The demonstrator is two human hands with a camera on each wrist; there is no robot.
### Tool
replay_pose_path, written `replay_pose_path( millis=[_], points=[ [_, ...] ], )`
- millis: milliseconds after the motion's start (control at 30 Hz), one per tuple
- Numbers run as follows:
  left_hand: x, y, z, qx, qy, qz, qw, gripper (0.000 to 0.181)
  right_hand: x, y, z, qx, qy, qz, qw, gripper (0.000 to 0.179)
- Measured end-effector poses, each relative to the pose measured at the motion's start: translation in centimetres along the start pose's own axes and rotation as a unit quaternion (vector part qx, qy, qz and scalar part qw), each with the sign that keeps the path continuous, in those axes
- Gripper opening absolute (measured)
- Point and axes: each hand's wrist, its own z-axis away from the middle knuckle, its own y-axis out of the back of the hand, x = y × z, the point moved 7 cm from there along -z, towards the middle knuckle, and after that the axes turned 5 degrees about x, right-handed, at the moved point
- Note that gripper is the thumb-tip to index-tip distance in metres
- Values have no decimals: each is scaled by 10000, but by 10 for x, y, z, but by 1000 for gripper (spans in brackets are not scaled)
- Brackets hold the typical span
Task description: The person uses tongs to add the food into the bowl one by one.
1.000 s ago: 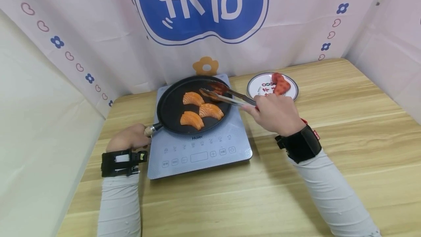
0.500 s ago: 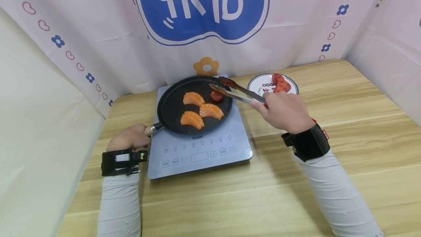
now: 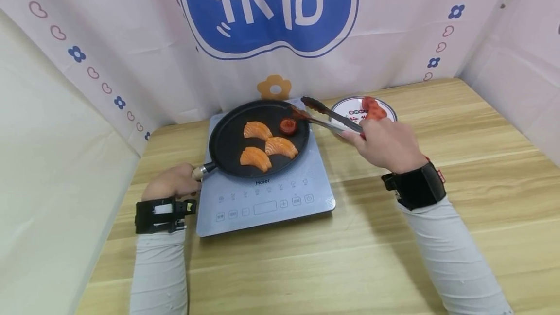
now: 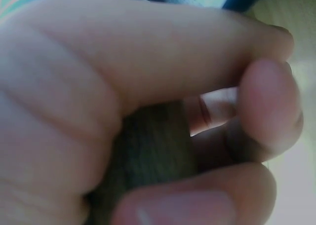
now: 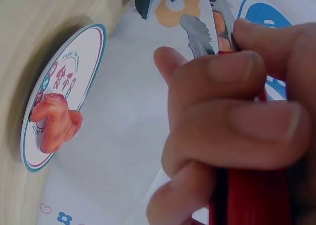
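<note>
My left hand (image 3: 172, 182) grips the wooden handle (image 4: 155, 143) of a round black frying pan (image 3: 229, 142). Orange salmon slices (image 3: 255, 159) and a round red piece (image 3: 288, 126) lie in the pan. Fingers of my right hand (image 3: 389, 145) are curled around red-handled metal tongs (image 3: 333, 113), whose arms are spread with nothing between them. One tong tip overlaps the pan's right rim in the head view; the other is farther back, beyond the rim. Just behind the right hand, a reddish wing-shaped piece of meat (image 5: 57, 124) rests on a white plate (image 5: 84, 52).
Under the pan is a flat grey induction cooker (image 3: 262, 225) with a marked control panel at its front. It stands on a wooden table (image 3: 459, 169). A printed white cloth (image 3: 393, 23) hangs behind, close to the table's back edge.
My right hand has drawn the tongs back and to the right, spreading their arms and leaving the round red piece in the pan. My left hand has stayed on the handle.
</note>
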Motion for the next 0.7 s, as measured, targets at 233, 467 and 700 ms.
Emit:
replay_pose_path(
  millis=[233,467,700],
  points=[
    [-2,-1,-2,-49,28,7,10000,16,11,3,-1,-23,-192,-42,9998,52],
    [-4,-2,-3,-114,89,26,9999,20,26,2,-1,-290,-390,-147,9987,53],
    [-1,0,-3,-39,79,24,10000,15,41,2,-3,-392,-600,-199,9972,60]
  ],
)
